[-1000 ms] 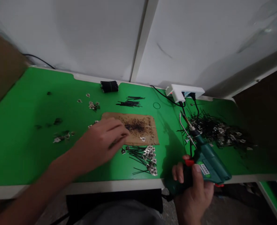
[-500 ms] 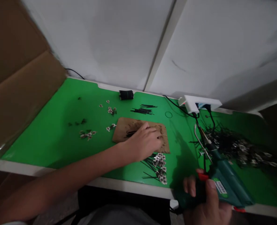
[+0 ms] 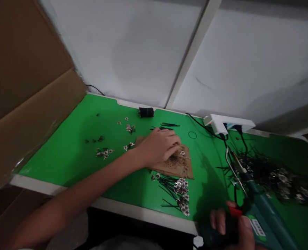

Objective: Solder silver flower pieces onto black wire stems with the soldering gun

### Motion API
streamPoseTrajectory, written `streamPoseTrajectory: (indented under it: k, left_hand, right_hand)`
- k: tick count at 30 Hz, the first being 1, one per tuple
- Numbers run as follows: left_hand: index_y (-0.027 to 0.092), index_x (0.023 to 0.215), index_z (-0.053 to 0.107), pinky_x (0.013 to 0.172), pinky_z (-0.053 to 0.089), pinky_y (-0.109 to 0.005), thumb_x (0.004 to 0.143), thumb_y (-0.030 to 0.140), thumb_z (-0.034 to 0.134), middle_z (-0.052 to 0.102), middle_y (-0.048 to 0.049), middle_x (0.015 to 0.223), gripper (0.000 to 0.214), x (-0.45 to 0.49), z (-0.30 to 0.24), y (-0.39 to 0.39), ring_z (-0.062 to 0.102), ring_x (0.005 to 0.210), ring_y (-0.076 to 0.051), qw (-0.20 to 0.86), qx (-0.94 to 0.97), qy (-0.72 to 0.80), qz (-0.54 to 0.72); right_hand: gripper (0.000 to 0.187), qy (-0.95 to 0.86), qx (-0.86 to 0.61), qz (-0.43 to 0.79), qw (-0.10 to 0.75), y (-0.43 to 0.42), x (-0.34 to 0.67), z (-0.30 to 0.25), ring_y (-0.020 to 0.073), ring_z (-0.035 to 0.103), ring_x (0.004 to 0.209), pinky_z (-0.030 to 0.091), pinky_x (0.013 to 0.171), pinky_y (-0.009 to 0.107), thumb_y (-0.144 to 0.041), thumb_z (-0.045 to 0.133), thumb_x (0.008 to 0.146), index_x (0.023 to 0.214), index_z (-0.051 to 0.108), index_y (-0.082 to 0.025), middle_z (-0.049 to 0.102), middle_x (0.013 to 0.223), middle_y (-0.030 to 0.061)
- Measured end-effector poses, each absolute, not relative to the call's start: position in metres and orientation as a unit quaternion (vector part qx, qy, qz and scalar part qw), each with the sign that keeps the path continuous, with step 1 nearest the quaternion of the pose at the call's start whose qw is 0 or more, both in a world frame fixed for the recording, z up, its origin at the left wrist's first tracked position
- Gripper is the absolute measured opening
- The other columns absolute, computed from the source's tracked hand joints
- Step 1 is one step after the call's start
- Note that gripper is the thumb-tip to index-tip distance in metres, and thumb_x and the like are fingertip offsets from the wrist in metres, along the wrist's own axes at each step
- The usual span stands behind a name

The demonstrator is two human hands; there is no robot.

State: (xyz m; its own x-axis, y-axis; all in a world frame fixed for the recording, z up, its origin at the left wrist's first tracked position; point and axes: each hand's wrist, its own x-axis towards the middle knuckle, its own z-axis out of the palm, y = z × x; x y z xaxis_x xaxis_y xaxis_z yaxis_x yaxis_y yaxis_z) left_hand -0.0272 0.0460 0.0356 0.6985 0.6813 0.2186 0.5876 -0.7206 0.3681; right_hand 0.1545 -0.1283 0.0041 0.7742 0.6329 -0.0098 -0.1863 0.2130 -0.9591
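My left hand [image 3: 160, 147] is over the brown cardboard piece [image 3: 181, 166], its fingers curled together and pointing right. What they hold, if anything, is hidden. Just beyond them lie short black wires [image 3: 171, 125], partly covered by the hand. A small silvery metal piece [image 3: 182, 152] rests on the stained cardboard beside my fingertips. My right hand [image 3: 232, 225], low at the right, is closed around a green soldering gun [image 3: 266, 211] with a red trigger; its tip points up and away. Below the cardboard lies a pile of black wires with metal pieces at their ends [image 3: 181, 191].
Loose metal pieces [image 3: 104, 152] are scattered on the green tabletop [image 3: 62, 152] at left. A bundle of black wires [image 3: 146, 112] lies at the back, near a white power strip [image 3: 229, 123]. A tangled wire heap [image 3: 281, 177] is at right, a cardboard box [image 3: 34, 114] at left.
My left hand has moved up the cardboard toward the loose black wires, uncovering the metal piece and the stained area. The view has shifted slightly. My right hand still grips the soldering gun.
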Motion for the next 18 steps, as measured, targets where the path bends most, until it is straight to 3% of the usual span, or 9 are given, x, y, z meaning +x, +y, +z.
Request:
streamPoseTrajectory:
  k: [4, 7, 18]
  left_hand:
    - [0.015, 0.114, 0.062, 0.086, 0.046, -0.033, 0.104, 0.027, 0.048, 0.069, -0.0085, 0.108, 0.022, -0.085, 0.031, -0.004, 0.062, 0.099, -0.02, 0.105, 0.913, 0.332, 0.212]
    - [0.017, 0.123, 0.059, 0.084, 0.047, -0.038, 0.102, 0.038, 0.052, 0.068, -0.0095, 0.11, 0.031, -0.095, 0.016, -0.039, 0.063, 0.099, -0.024, 0.069, 0.918, 0.354, 0.164]
    - [0.017, 0.106, 0.064, 0.072, 0.048, -0.031, 0.098, 0.023, 0.06, 0.067, -0.0036, 0.095, 0.011, -0.07, -0.003, -0.036, 0.065, 0.085, -0.02, 0.04, 0.93, 0.316, 0.184]
  right_hand:
    - [0.018, -0.2, -0.562, 0.3, 0.745, -0.13, 0.156, 0.004, 0.0085, 0.045, 0.045, 0.038, 0.044, 0.026, -0.028, 0.071, 0.084, 0.099, 0.062, -0.023, 0.062, 0.073, -0.0017]
    - [0.019, -0.206, -0.575, 0.291, 0.736, -0.129, 0.155, 0.005, 0.008, 0.045, 0.045, 0.039, 0.043, 0.028, -0.03, 0.074, 0.082, 0.095, 0.063, -0.022, 0.063, 0.085, -0.0007]
    - [0.018, -0.221, -0.58, 0.259, 0.74, -0.128, 0.148, 0.008, 0.0069, 0.046, 0.044, 0.038, 0.042, 0.027, -0.03, 0.074, 0.081, 0.089, 0.062, -0.019, 0.064, 0.087, -0.0003]
